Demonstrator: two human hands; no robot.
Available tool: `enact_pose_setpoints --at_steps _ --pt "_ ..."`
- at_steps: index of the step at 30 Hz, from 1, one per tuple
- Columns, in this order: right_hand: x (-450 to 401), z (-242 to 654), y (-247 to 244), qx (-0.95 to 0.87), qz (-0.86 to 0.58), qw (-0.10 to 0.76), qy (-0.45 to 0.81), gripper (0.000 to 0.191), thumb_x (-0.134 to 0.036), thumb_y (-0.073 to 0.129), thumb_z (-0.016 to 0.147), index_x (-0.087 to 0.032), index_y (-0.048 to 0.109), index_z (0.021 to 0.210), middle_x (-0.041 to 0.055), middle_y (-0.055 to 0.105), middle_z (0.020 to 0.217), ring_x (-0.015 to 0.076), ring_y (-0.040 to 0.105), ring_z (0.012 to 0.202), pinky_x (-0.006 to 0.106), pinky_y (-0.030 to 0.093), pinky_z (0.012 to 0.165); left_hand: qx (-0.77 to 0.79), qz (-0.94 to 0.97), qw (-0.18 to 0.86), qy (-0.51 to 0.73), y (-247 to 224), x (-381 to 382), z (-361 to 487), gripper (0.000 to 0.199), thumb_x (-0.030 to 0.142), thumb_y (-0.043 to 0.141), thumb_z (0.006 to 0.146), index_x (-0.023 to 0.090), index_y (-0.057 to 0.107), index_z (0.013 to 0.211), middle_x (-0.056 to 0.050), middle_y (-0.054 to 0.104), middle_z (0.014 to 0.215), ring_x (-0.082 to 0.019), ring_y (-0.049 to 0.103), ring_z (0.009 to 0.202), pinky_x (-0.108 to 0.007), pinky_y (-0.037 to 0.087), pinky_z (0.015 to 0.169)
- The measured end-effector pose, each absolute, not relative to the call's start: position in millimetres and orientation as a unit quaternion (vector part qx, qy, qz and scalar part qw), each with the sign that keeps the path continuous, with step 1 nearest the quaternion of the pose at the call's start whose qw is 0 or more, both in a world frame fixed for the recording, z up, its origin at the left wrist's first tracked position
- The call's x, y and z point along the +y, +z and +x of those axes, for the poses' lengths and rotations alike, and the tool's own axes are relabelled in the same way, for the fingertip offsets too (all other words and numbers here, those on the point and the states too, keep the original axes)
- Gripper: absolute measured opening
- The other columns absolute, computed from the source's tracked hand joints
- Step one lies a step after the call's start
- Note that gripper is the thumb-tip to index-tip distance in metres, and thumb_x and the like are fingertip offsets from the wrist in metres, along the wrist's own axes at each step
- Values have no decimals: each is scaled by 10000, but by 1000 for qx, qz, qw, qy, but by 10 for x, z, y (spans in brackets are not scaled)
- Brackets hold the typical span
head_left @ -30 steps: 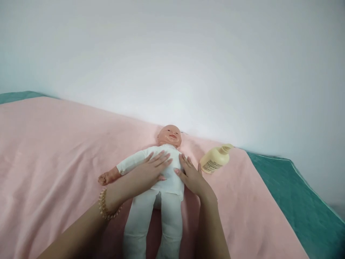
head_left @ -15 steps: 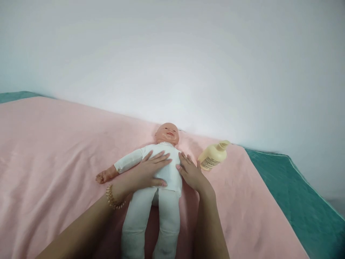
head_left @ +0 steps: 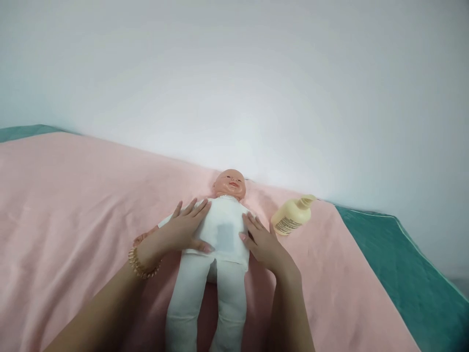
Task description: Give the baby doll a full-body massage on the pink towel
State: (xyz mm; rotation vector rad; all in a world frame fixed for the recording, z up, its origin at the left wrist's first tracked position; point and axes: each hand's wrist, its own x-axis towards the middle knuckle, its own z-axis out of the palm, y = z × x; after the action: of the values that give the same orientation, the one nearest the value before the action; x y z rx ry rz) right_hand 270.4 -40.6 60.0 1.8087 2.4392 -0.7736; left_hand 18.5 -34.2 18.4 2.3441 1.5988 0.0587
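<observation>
Pink cloth-covered bed (head_left: 73, 205) carries the white-suited plastic baby doll (head_left: 220, 234) lying face up at centre. Your left hand (head_left: 179, 232) and right hand (head_left: 262, 242) rest flat on its sides, fingers spread, gripping nothing. At 2 o'clock lies the cream pump bottle (head_left: 291, 217); I'd judge a wide right sweep could knock it rolling.

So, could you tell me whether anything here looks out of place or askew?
The pump bottle lies tipped on its side on the pink cloth beside the doll, with no spill visible. A faint grey patch shows on the doll's white torso.
</observation>
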Motion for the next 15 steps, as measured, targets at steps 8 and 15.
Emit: enact_pose_setpoints --at_steps 8,15 --pt "-673 2463 906 864 342 -5 -371 371 -391 424 988 -450 468 1351 -156 393 1449 214 189 1443 438 -2 1214 547 822 157 -2 186 -336 120 1161 722 568 685 177 -6 1534 -150 36 1585 -377 -17 1453 -623 42 1112" --pt "-477 2240 558 886 361 -36 -289 462 -397 359 1003 -371 302 1462 -99 187 1553 193 35 1465 503 -70 1183 548 820 162 -8 189 -334 130 1197 746 576 653 173 3 1534 -145 34 1586 -379 -25 1452 -633 42 1107"
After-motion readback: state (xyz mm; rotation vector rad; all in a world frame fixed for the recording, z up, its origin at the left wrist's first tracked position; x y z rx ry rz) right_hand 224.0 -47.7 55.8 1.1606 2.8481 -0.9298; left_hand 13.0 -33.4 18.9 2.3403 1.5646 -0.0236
